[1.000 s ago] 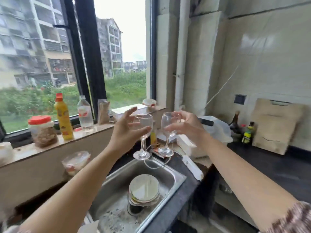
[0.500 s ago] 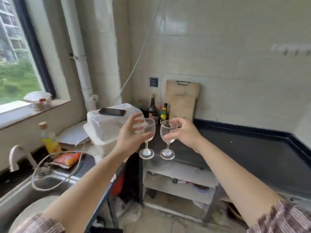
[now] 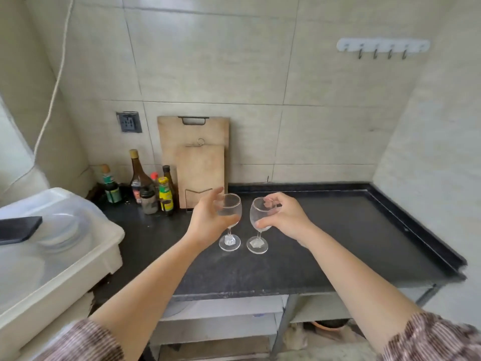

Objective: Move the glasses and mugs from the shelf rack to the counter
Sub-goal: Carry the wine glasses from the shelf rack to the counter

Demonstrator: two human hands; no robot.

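Two clear stemmed wine glasses stand upright side by side over the black counter (image 3: 338,246), their feet at or just above its surface. My left hand (image 3: 208,220) grips the bowl of the left wine glass (image 3: 230,225), thumb in front and fingers round the back. My right hand (image 3: 283,217) grips the bowl of the right wine glass (image 3: 259,227), fingers curled over its rim side. The shelf rack and the mugs are out of view.
Several sauce bottles (image 3: 153,188) crowd the counter's back left corner. Two wooden cutting boards (image 3: 197,165) lean on the tiled wall behind the glasses. A white plastic bin (image 3: 86,251) with bowls and a dark phone (image 3: 18,229) sits at left. A raised lip edges the counter's right side.
My view swung right from the window and sink to the black counter. Both hands carried the wine glasses along and lowered them to the counter.
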